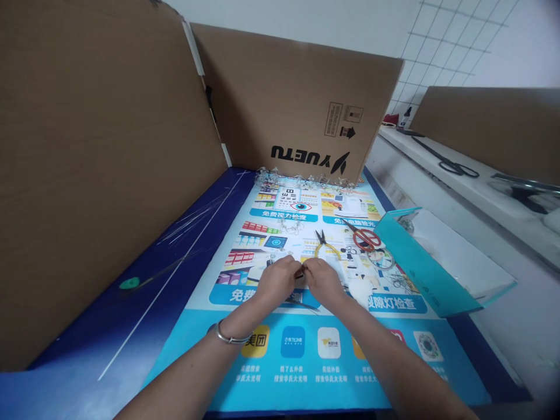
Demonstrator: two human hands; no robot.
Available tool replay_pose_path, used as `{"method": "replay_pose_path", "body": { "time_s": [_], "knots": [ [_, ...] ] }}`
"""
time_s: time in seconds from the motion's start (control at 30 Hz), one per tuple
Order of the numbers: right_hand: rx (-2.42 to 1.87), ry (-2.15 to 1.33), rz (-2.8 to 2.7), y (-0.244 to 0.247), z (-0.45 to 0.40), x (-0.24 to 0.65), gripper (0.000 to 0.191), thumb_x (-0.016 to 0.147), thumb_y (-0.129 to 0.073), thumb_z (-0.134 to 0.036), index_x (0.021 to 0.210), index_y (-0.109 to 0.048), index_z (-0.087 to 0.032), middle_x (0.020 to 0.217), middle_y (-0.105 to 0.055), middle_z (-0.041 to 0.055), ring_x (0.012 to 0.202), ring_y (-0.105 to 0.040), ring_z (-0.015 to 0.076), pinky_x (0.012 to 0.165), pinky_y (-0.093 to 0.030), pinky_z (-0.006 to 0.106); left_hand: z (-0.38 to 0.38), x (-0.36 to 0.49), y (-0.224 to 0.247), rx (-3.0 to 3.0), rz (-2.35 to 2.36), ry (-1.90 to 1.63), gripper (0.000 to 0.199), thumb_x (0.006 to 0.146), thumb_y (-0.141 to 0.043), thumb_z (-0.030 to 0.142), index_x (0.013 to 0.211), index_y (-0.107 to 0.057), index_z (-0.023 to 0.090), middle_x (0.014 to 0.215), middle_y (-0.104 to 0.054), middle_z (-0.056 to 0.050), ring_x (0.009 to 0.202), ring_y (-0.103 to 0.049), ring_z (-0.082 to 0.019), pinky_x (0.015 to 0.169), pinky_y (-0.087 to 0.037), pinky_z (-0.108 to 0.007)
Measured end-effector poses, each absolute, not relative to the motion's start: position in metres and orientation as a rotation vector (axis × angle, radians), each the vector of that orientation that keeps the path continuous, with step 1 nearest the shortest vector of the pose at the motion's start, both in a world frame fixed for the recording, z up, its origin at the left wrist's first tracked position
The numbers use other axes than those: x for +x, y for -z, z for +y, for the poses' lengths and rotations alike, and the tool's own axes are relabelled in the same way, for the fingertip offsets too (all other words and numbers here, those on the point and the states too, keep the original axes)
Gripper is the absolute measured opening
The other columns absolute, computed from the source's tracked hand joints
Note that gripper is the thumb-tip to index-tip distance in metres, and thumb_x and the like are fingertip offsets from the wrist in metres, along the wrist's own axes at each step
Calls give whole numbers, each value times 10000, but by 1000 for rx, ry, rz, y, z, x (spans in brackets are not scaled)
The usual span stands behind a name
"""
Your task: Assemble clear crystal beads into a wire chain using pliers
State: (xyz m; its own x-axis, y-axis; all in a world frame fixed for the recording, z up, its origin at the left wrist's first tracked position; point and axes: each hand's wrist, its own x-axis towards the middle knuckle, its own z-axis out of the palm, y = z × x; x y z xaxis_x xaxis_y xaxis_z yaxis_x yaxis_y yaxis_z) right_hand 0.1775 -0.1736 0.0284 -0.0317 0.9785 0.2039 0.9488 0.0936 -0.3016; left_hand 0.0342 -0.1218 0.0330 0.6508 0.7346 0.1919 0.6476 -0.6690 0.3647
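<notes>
Over the middle of the printed mat (271, 379), my left hand (280, 280) and my right hand (321, 280) meet at the fingertips. Both are closed in a pinch; whatever is between the fingers is too small and hidden to make out. A silver bangle (231, 337) circles my left wrist. Just beyond my right hand lie yellow-handled pliers (327, 247), jaws apart and pointing away. Red-handled scissors (366, 238) rest farther right, above a clear ring-shaped coil (381, 259). A white fluffy wad (361, 290) sits beside my right wrist.
Cardboard panels (280, 87) wall off the back and left. A teal open box (437, 274) stands at the right edge. Clear wiry pieces (306, 179) line the back. A green-ended item (129, 283) lies left. Black scissors (450, 163) rest on the right ledge.
</notes>
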Motion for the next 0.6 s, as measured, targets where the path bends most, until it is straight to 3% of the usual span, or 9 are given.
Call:
{"method": "replay_pose_path", "body": {
  "time_s": [0.6],
  "knots": [
    [-1899,-314,-1804,-31,-176,173,205,890,-313,-265,946,-505,-220,806,-603,24,739,-551,142,635,-358,222,-122,35,-30,2340,1061,-725,224,784,-410,77,828,-590,203,806,-551,-12,785,-529,-136,705,-411,-237]
  ]
}}
